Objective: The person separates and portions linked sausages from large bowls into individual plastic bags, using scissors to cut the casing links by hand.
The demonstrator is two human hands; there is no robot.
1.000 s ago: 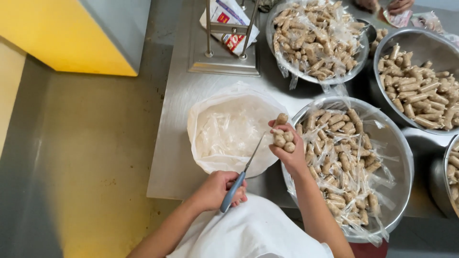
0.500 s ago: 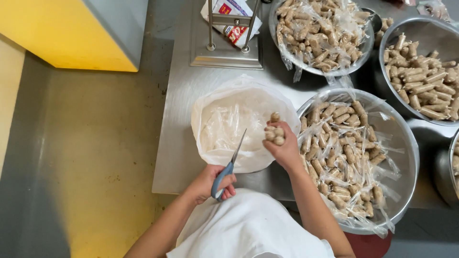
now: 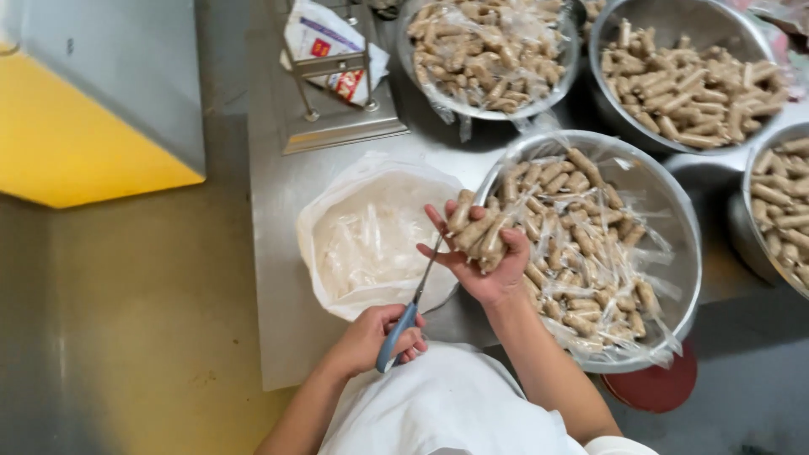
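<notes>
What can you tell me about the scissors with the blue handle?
The scissors have a blue-grey handle and thin silvery metal blades. The left hand grips the handle. The blades point up and away, slanted toward the right hand, their tips at the small brown rolls held there. They are held above the steel table.

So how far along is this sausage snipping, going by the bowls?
Done: little shows; the lined bowl beside the scissors looks nearly empty. In hand: the right hand holds a bunch of sausages, and the left hand points scissors at them. Left: the plastic-lined bowl remains heaped with wrapped sausages.
</notes>
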